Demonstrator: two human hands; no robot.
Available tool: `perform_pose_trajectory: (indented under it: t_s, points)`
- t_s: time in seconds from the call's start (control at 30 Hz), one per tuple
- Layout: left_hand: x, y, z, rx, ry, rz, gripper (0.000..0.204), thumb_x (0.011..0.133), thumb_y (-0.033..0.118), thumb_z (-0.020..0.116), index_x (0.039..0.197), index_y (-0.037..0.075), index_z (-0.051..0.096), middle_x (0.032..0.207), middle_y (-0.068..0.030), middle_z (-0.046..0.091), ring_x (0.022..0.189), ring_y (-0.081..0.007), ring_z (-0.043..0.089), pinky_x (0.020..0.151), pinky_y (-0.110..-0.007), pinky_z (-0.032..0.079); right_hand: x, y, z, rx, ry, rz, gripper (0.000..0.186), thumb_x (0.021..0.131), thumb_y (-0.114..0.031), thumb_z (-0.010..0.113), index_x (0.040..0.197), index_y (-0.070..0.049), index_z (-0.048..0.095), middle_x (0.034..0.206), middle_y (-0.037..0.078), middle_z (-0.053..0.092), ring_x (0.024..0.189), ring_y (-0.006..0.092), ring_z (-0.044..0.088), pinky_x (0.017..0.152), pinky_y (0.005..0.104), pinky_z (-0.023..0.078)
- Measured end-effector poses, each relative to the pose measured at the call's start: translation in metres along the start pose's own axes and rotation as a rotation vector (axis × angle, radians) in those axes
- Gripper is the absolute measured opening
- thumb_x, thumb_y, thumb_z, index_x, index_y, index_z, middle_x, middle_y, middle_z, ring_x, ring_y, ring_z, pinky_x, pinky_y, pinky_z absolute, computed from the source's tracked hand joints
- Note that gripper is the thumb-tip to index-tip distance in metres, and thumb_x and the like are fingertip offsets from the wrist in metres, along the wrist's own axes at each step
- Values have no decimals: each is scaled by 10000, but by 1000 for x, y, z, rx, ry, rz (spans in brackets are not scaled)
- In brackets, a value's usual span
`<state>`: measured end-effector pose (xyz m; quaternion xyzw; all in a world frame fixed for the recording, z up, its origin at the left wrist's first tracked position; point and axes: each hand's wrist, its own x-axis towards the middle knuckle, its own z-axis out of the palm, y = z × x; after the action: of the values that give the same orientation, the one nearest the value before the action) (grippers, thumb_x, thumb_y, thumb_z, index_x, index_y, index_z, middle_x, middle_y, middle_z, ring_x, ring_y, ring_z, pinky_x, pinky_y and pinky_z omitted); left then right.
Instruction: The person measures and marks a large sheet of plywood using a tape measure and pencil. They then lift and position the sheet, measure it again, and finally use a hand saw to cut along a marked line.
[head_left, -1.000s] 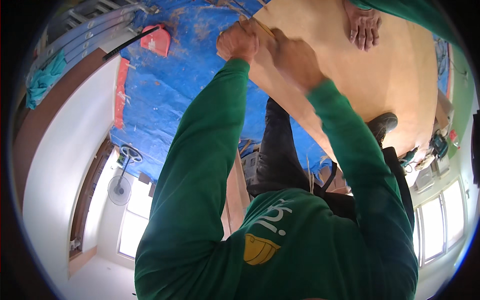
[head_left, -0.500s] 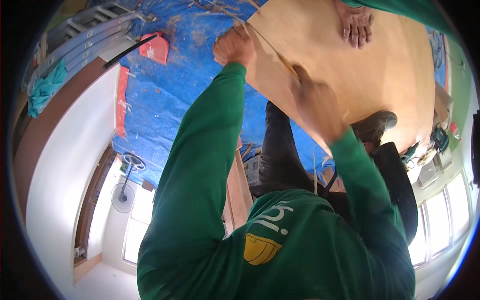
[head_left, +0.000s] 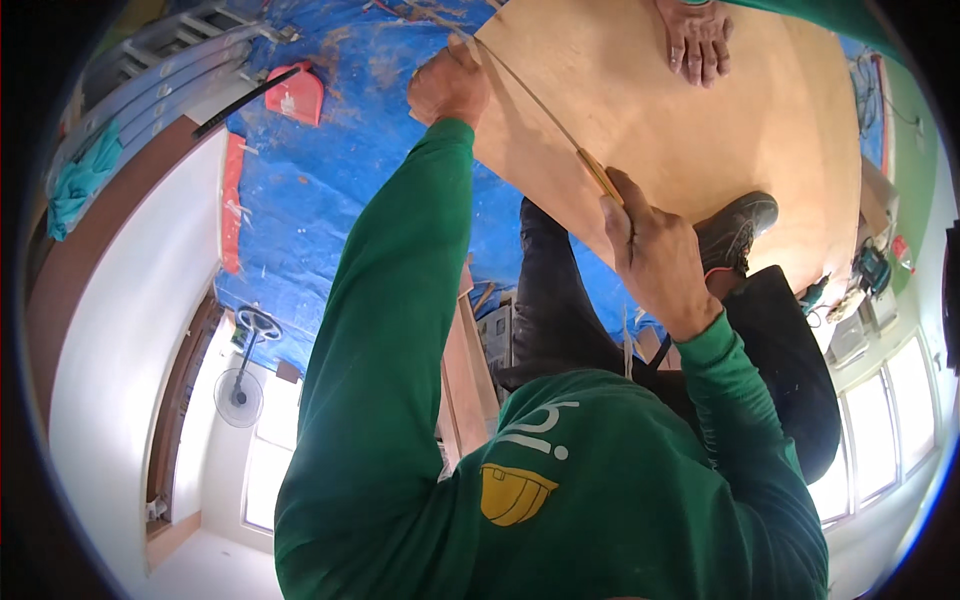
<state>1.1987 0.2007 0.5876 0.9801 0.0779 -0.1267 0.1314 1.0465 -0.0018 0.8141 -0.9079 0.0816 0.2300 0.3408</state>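
Observation:
A large light-brown plywood sheet (head_left: 790, 130) lies before me. My right hand (head_left: 665, 260) is closed round the wooden handle of a handsaw (head_left: 598, 172), whose thin straight blade is seen almost edge-on. The blade runs up and left along the sheet toward my left hand. At the sheet's left edge, my left hand (head_left: 448, 85) is closed on the board near the blade's far end; its fingertips are partly hidden. One black shoe (head_left: 738, 230) of mine rests on the sheet, to the right of my right hand.
Another person's hand (head_left: 697, 45) lies flat on the sheet's far part. A blue tarp (head_left: 300, 190) covers the floor, with a red dustpan (head_left: 297, 95) at the left. A ladder (head_left: 170, 60) lies at far left, a fan (head_left: 240, 397) stands lower left, and power tools (head_left: 872, 270) sit at right.
My right hand has drawn the handsaw back toward me, down and right, and is less blurred. The left hand stays on the sheet; the whole view has shifted slightly.

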Motion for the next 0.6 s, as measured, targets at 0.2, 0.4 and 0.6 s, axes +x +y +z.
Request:
perform_pose_trajectory:
  t_s: [0.2, 0.4, 0.6]
  points:
    - [2, -2, 3, -1, -44, 45, 597, 1084, 483, 352, 914, 99, 777, 933, -193, 771, 923, -441, 716, 847, -571, 547, 168, 6, 87, -80, 30, -65, 387, 1055, -359, 526, 1229, -25, 617, 833, 250, 729, 821, 428, 737, 697, 545, 588]
    - [4, 0, 0, -23, -62, 12, 586, 1089, 464, 346, 926, 98, 774, 942, -184, 776, 937, -423, 720, 876, -556, 540, 117, 1, 61, -58, -30, 8, 352, 1050, -353, 534, 1189, -43, 624, 774, 240, 714, 757, 444, 730, 695, 568, 581]
    - [3, 2, -5, -6, -89, -30, 568, 1090, 440, 357, 940, 88, 777, 989, -177, 783, 959, -412, 723, 908, -548, 530, -2, -2, -4, -53, -45, 60, 333, 1037, -276, 593, 1290, -61, 576, 682, 185, 688, 642, 397, 710, 604, 523, 560]
